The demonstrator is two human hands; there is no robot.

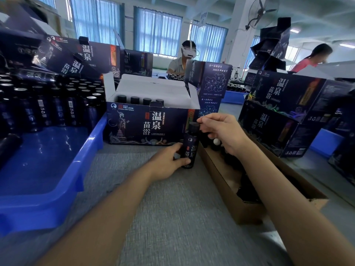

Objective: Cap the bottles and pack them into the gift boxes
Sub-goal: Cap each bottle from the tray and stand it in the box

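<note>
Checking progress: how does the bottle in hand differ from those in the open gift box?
The held bottle stands on the table, label showing; the boxed bottles sit in the gift box, only caps showing. The left hand and right hand hold the held bottle; nothing touches the boxed bottles. All black-capped.

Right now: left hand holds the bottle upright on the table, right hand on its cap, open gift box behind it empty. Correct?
No. The gift box isn't empty: the head view shows four capped bottles standing inside. The rest holds: left hand grips the bottle upright on the table, right hand pinches its cap.
</note>
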